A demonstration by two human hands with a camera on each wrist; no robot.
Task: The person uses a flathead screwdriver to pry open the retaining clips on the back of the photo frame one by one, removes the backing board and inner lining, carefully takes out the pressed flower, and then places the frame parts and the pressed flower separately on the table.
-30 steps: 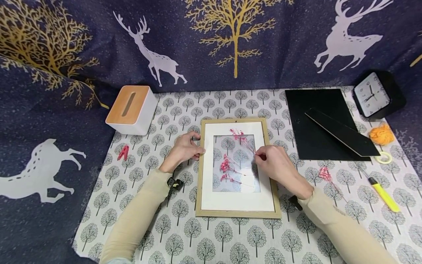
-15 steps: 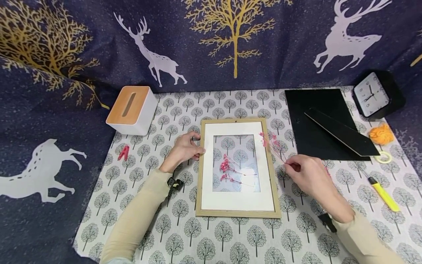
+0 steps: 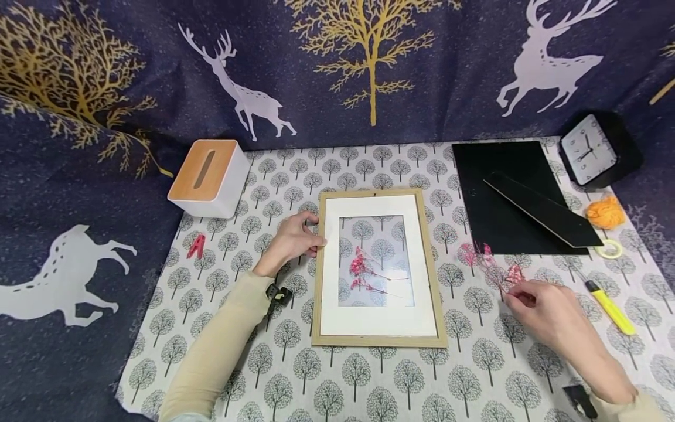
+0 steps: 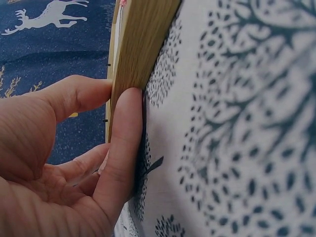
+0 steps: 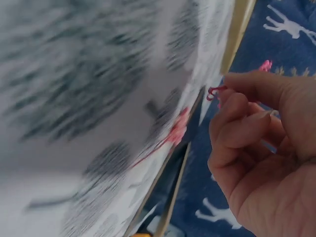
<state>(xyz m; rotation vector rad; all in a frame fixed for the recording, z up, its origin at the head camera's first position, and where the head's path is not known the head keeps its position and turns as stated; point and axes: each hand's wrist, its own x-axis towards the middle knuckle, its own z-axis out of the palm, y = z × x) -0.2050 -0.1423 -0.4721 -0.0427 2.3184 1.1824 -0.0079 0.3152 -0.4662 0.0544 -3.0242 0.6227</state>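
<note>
A light wooden picture frame (image 3: 433, 281) with a white mat (image 3: 377, 322) lies flat on the tree-print cloth. My left hand (image 3: 295, 237) grips its left edge, thumb on the rim and a finger against the outer side (image 4: 143, 49). Pink dried flower sprigs (image 3: 358, 265) lie inside the mat's window, stems pointing right. To the right of the frame, my right hand (image 3: 554, 313) pinches another dried flower sprig (image 3: 468, 255) by its stem, blossoms pointing away to the upper left. Close by that hand, a further pink sprig (image 3: 515, 274) lies on the cloth, its stem partly hidden.
At the back right lies a black backing board (image 3: 490, 202) with its stand strip (image 3: 548, 214). Around it are a clock (image 3: 587, 149), orange raffia (image 3: 605, 212), a tape ring (image 3: 610, 249) and a yellow craft knife (image 3: 612, 308). A tissue box (image 3: 211, 176) and red clip (image 3: 196, 246) sit left.
My right hand has lifted the sprig off the frame's window and carried it right, over the cloth beside the lying sprig. The left hand stays on the frame.
</note>
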